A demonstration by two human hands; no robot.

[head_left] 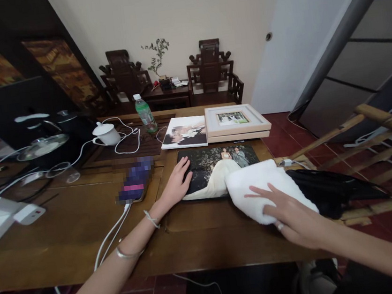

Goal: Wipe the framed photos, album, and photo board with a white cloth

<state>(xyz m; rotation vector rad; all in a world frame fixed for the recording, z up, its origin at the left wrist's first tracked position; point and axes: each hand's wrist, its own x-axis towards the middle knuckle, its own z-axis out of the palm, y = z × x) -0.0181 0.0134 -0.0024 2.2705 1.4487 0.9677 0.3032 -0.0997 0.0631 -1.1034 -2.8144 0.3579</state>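
Note:
A dark wedding photo panel [209, 173], showing two people and a long pale gown, lies flat on the wooden table. My left hand [178, 183] rests on its left edge, fingers stretched out and holding nothing. Over the panel's lower right part lies a white towel [256, 182], folded or bunched, which hides that corner. My right hand [288, 214] grips the towel, its thumb tucked at the near side and some fingers spread across the top.
Behind the panel are a white photo book [190, 138] and stacked wooden frames [264, 127]. A green-labelled bottle [145, 114], lidded white cup [106, 134] and charging phone [136, 178] stand or lie leftward. Black material [324, 191] and a bamboo rack [353, 133] are at right.

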